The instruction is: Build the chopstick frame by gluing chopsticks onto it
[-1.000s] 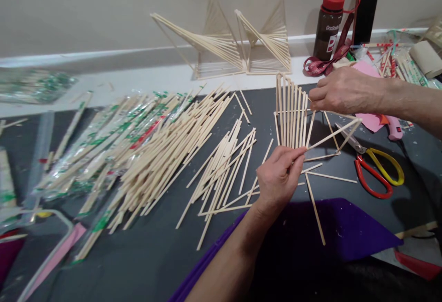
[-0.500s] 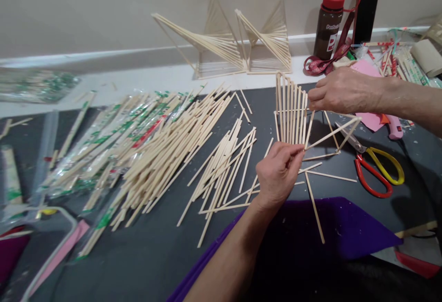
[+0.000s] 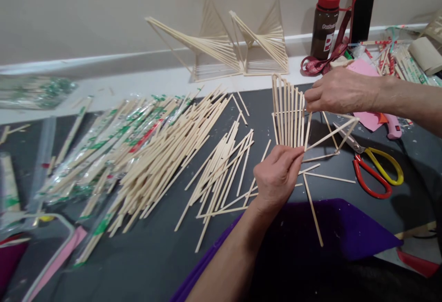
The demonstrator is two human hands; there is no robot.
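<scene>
A wooden chopstick frame (image 3: 289,111) stands on the dark table, with several chopsticks set side by side like slats. My left hand (image 3: 278,173) is closed in a pinch at the lower ends of these slats. Over the upper right end of the row, my right hand (image 3: 340,91) is closed on the top of a chopstick (image 3: 307,129); its fingertips are partly hidden. To the right, open triangular bars (image 3: 348,131) of the same frame stick out. Loose chopsticks (image 3: 224,168) lie left of my left hand.
Scissors (image 3: 376,166) with red and yellow handles lie at the right, near a pink glue gun (image 3: 393,127). Two finished-looking chopstick models (image 3: 221,55) and a bottle (image 3: 325,26) stand by the wall. A big chopstick pile (image 3: 172,150) and wrapped chopsticks (image 3: 103,145) spread leftward.
The view has shifted slightly. Both hands keep their places on the chopstick frame, with hardly any visible movement.
</scene>
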